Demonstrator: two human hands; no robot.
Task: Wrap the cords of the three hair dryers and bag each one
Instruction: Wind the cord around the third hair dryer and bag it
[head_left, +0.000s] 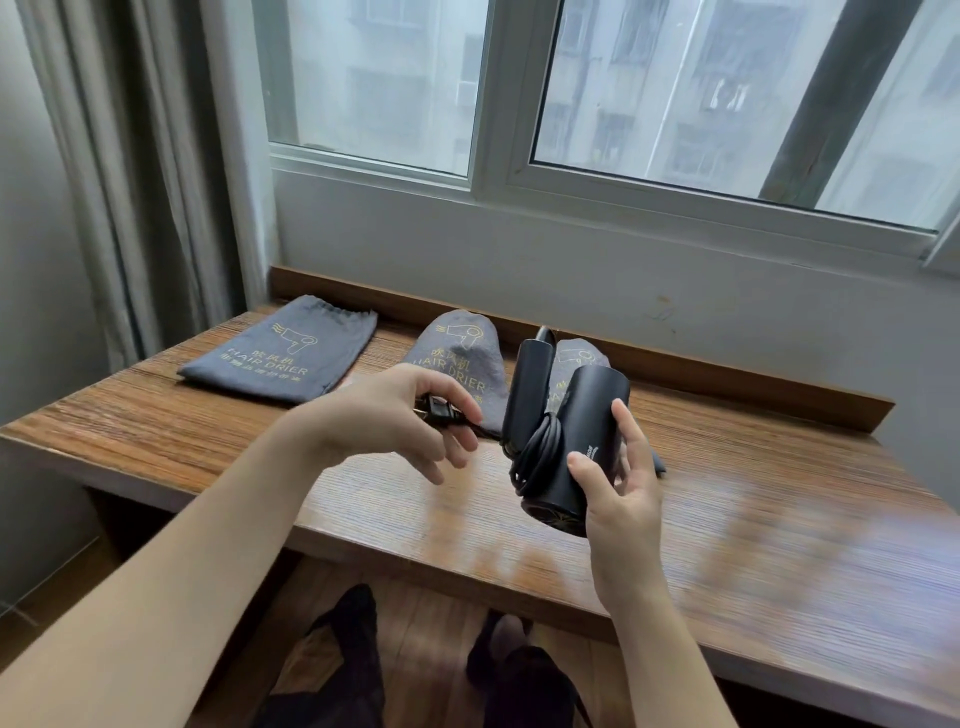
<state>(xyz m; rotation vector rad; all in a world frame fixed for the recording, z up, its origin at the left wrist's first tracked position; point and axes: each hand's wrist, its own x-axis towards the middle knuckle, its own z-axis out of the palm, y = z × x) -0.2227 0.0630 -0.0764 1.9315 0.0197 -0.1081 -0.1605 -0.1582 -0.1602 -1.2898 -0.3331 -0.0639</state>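
Above the wooden table (727, 545), the right hand (621, 499) holds a black hair dryer (576, 431) by its barrel, thumb on the near side and fingers curled round the far side. The cord (535, 457) is looped in a bundle where the folded handle meets the barrel. The left hand (384, 421) pinches the plug (439, 413) at the cord's end, its other fingers loosely spread. Three grey bags lie at the back of the table: the left bag (280, 353) lies flat, while the middle bag (457, 358) and the right bag (571, 364) bulge, their contents hidden.
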